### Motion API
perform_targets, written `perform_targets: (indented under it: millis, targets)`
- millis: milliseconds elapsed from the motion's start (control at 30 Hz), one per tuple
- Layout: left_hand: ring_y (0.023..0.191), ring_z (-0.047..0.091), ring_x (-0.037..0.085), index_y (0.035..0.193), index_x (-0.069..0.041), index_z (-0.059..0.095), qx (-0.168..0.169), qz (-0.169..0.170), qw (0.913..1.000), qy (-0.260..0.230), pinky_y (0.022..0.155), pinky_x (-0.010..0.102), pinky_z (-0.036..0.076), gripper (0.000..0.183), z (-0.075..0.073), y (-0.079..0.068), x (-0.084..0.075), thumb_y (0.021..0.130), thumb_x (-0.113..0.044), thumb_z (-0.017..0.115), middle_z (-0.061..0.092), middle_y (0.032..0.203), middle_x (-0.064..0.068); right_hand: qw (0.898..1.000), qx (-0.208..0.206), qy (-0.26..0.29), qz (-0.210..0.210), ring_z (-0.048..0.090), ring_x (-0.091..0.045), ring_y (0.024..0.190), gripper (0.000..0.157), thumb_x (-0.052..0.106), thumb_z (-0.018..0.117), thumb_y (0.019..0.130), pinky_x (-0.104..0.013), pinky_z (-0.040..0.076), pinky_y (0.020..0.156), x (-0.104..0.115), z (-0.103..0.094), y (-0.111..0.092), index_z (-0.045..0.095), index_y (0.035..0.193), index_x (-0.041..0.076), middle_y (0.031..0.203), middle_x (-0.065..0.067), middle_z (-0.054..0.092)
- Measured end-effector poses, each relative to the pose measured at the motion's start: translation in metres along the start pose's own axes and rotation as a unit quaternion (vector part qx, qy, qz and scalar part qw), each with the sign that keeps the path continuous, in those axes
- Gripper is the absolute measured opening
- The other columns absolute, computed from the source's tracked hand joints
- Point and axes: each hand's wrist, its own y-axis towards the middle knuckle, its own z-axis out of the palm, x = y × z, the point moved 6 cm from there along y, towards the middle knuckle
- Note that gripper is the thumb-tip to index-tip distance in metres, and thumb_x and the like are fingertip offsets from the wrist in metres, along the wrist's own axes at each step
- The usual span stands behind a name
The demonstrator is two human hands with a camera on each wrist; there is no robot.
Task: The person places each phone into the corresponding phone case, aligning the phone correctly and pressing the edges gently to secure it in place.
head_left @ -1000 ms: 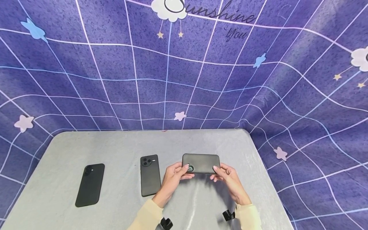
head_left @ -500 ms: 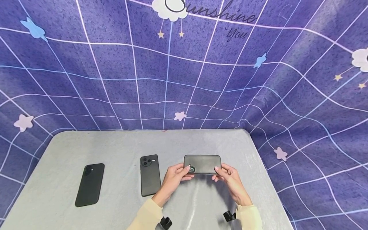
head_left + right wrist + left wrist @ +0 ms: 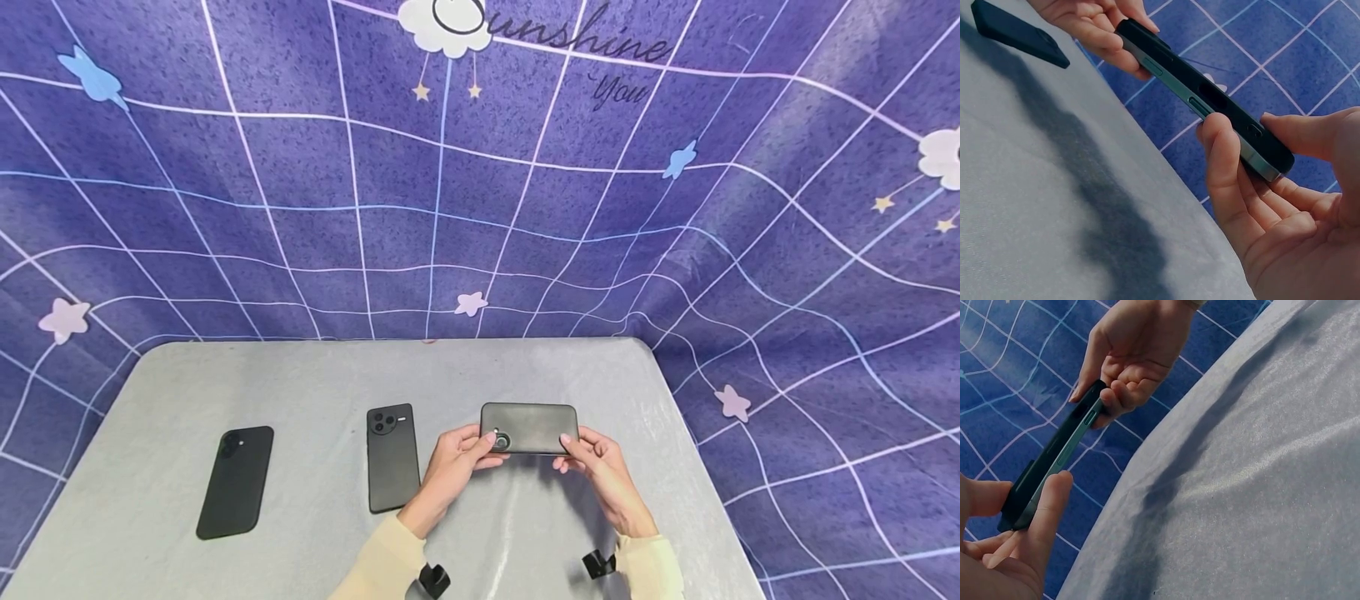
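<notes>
Both hands hold a smartphone (image 3: 1070,447) sideways above the table, with a black phone case (image 3: 531,423) over its back. In the wrist views the phone's grey-green side shows along the case edge, with the case standing partly off it. My left hand (image 3: 452,457) grips the camera end, thumb beside the lens. At the other end my right hand (image 3: 602,471) pinches it, thumb on the back and fingers (image 3: 1221,153) at the lower side. The screen is hidden in the head view.
A black phone with a round camera block (image 3: 393,465) lies back up beside the left forearm. Farther left lies another black phone (image 3: 236,483). A grey cloth covers the table (image 3: 315,375); purple patterned curtain (image 3: 300,233) rises behind it.
Both hands and the phone have shifted slightly to the right since one second ago. The grip looks the same, and the two phones on the table have not moved.
</notes>
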Motion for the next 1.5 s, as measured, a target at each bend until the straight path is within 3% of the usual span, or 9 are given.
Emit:
perform_targets:
  millis: [467,700,900,1100,1500]
  targets:
    - [0.11,0.073,0.05,0.128,0.024,0.058,0.01,0.006,0.9998,-0.014,0.096,0.037,0.062,0.032,0.0026,-0.0018,-0.004,0.11,-0.002,0.059,0.067,0.125,0.04,1.0,0.001,0.0,-0.006,0.074,-0.019,0.075,0.026,0.012,0.068,0.107,-0.029,0.062,0.078,0.0002,-0.0008,0.0004,0.064,0.117,-0.011,0.085,-0.008,0.078]
    - [0.109,0.075,0.046,0.128,0.022,0.059,0.007,-0.001,0.9999,-0.009,0.096,0.037,0.062,0.03,0.0007,-0.0015,-0.0026,0.11,-0.003,0.059,0.069,0.125,0.037,1.0,-0.001,-0.002,-0.002,0.074,-0.018,0.075,0.025,0.012,0.067,0.107,-0.028,0.062,0.077,-0.0009,-0.0003,0.0006,0.064,0.117,-0.011,0.083,-0.006,0.077]
    - [0.108,0.074,0.049,0.124,0.019,0.062,0.007,-0.005,0.9999,-0.012,0.096,0.036,0.063,0.032,0.0004,0.001,-0.0014,0.109,-0.01,0.063,0.072,0.122,0.033,1.0,-0.01,-0.001,0.003,0.074,-0.017,0.074,0.02,0.013,0.068,0.107,-0.029,0.062,0.078,-0.0023,-0.0013,0.0008,0.065,0.114,-0.006,0.085,-0.006,0.077]
    - [0.105,0.076,0.046,0.127,0.021,0.062,0.009,-0.001,0.9998,-0.016,0.096,0.037,0.063,0.037,-0.0004,0.002,0.0002,0.113,-0.013,0.057,0.071,0.123,0.034,1.0,-0.014,-0.001,0.007,0.073,-0.017,0.074,0.022,0.014,0.067,0.107,-0.029,0.062,0.078,-0.0032,-0.0019,0.0003,0.065,0.115,-0.007,0.084,-0.004,0.076]
    - [0.11,0.074,0.046,0.123,0.022,0.061,0.022,-0.001,0.9996,-0.019,0.097,0.04,0.062,0.031,-0.002,0.0024,0.0024,0.111,-0.006,0.058,0.069,0.124,0.035,1.0,-0.015,0.003,0.008,0.074,-0.015,0.074,0.025,0.012,0.068,0.106,-0.03,0.064,0.08,-0.0047,-0.0011,-0.0002,0.064,0.116,-0.011,0.085,-0.005,0.078]
